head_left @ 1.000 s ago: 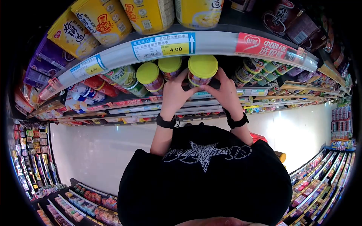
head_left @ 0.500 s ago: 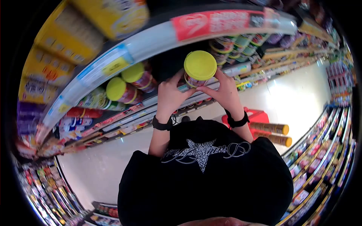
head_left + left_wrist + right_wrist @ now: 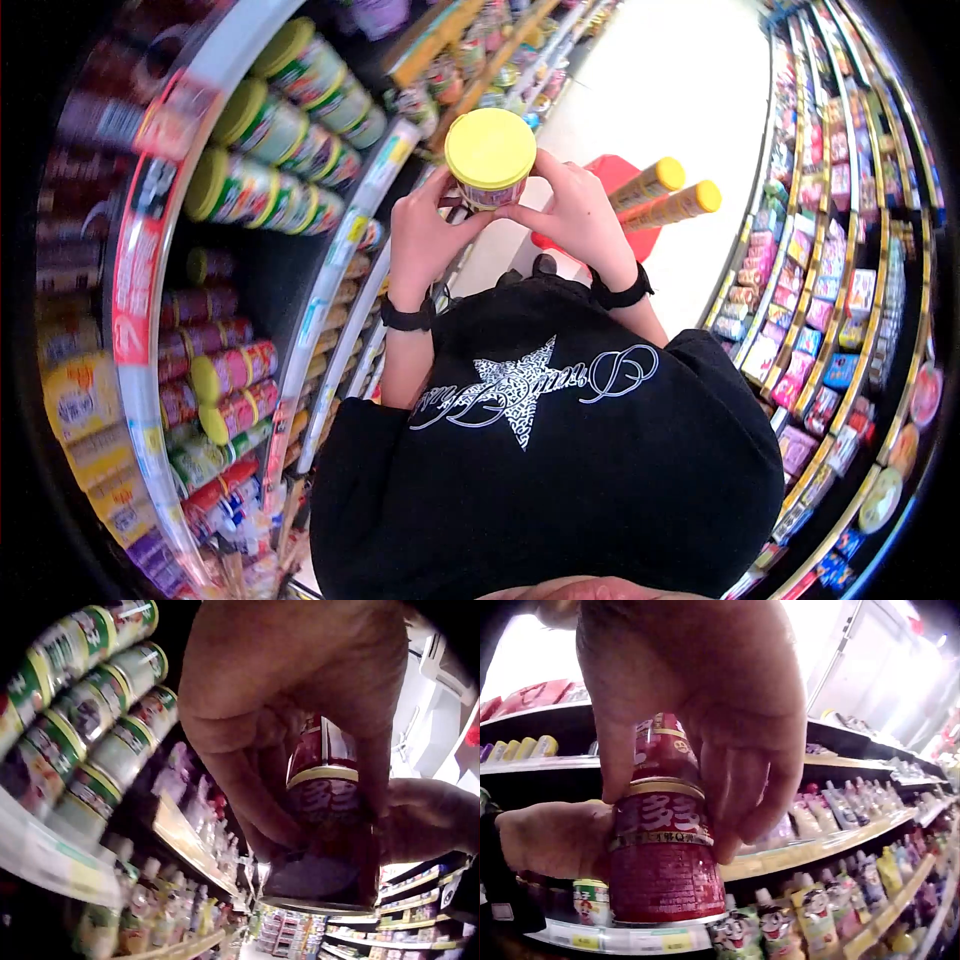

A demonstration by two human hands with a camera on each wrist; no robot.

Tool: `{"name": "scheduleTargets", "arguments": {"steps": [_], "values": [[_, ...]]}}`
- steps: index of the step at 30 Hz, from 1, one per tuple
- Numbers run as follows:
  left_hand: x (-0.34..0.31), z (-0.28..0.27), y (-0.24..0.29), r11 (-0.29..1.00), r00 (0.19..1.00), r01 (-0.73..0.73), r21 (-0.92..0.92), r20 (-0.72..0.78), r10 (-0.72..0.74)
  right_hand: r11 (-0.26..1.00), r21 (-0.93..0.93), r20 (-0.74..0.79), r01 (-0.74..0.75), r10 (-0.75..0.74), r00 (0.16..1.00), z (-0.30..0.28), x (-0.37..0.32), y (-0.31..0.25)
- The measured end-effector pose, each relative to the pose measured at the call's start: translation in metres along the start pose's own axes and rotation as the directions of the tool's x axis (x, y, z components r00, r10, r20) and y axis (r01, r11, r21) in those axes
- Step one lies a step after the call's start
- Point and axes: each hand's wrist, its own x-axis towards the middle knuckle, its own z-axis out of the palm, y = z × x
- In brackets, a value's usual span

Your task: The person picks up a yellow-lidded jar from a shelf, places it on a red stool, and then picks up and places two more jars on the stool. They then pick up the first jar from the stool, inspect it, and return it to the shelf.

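Observation:
In the head view, both hands hold a can with a yellow lid (image 3: 490, 148) in front of the chest. My left hand (image 3: 425, 240) grips its left side and my right hand (image 3: 582, 215) its right side, with the thumbs meeting at the near side. The right wrist view shows a dark red can (image 3: 667, 881) with white characters below and a second red can (image 3: 667, 742) stacked on top of it, fingers and thumb curled around the sides. From the left wrist, the lower can (image 3: 322, 877) looks dark, and fingers partly hide the stack.
On the left, a shelf holds stacked green-and-white cans with yellow lids (image 3: 285, 130) and red-and-yellow cans (image 3: 240, 370). A red basket (image 3: 610, 175) with two long yellow-capped canisters (image 3: 660, 200) is beyond my right hand. Another stocked shelf (image 3: 800, 290) lines the aisle's right side.
The held cans have come out from the shelf, and the body has turned right, so the shelf now lies to the left. Both hands keep their grip; the red basket has come into fuller view.

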Motion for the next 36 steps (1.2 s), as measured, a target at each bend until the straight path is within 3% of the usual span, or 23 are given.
{"name": "scheduleTargets", "arguments": {"steps": [2,7,11,15,18,21,27,30,36], "values": [[0.018,0.030,0.010,0.990,0.996,-0.075,-0.117,0.038,0.080,0.997,0.008,-0.045,-0.073,0.074,0.996,-0.022,-0.010,0.022],[0.062,0.101,0.041,0.961,0.950,-0.230,-0.153,0.177,0.256,0.965,0.001,-0.131,-0.262,0.260,0.957,-0.076,-0.034,0.067],[0.089,0.144,0.073,0.959,0.915,-0.211,-0.189,0.307,0.262,0.942,0.012,-0.210,-0.337,0.331,0.920,-0.115,-0.048,0.093],[0.109,0.181,0.088,0.938,0.885,-0.211,-0.274,0.354,0.303,0.921,0.045,-0.257,-0.388,0.386,0.886,-0.140,-0.059,0.119],[0.116,0.197,0.100,0.929,0.872,-0.295,-0.223,0.335,0.357,0.894,0.109,-0.238,-0.434,0.448,0.862,-0.155,-0.062,0.126],[0.123,0.209,0.104,0.921,0.867,-0.309,-0.237,0.328,0.375,0.924,0.131,-0.289,-0.360,0.383,0.877,-0.165,-0.066,0.129],[0.118,0.218,0.117,0.920,0.855,-0.347,-0.182,0.341,0.390,0.837,0.397,-0.273,-0.377,0.500,0.822,-0.170,-0.083,0.136],[0.109,0.223,0.115,0.910,0.844,-0.369,-0.189,0.342,0.413,0.868,0.391,-0.323,-0.305,0.440,0.838,-0.162,-0.096,0.137],[0.081,0.220,0.113,0.909,0.797,-0.381,-0.165,0.441,0.414,0.882,0.318,-0.450,-0.347,0.463,0.764,-0.141,-0.130,0.112]]}}
